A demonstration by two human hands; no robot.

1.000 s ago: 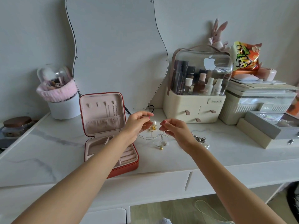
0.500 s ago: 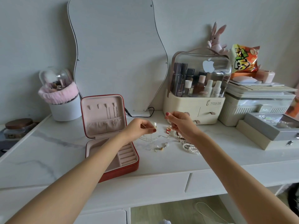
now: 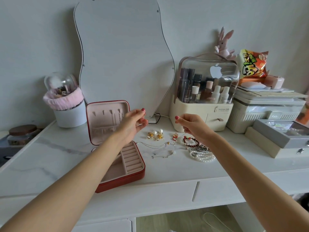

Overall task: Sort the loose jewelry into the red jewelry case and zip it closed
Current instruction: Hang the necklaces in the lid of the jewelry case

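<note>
i see both of my hands raised over the far part of the white marble-look table [image 3: 50,158], well above the loose jewelry. my left hand [image 3: 133,123] hangs in front of the case lid with fingers curled and thumb close to the fingertips; whether anything thin is pinched there i cannot tell. my right hand [image 3: 192,126] is to the right of it, fingers curled downward in a pinching pose, and again i cannot tell if a fine chain is between them.

the red jewelry case [image 3: 120,158] lies open on the table at left, near my left forearm, its lid standing upright with hooks and a pocket on the pink lining, its base showing ring rolls and open compartments.

the jewelry is spread on the table right of the case: gold and pearl earrings [image 3: 155,134] at the far side, a small red ring [image 3: 175,136] just right of them, a thin chain necklace [image 3: 155,145] running nearer, a second silver chain [image 3: 163,155] nearer still, a dark red bead bracelet [image 3: 192,142] under my right wrist, and a white pearl bracelet [image 3: 203,156] nearest on the right.

behind stand a wavy mirror [image 3: 125,56], a cosmetics organizer [image 3: 205,91] at right, and a white brush pot [image 3: 66,106] wrapped in a pink band at far left.
</note>
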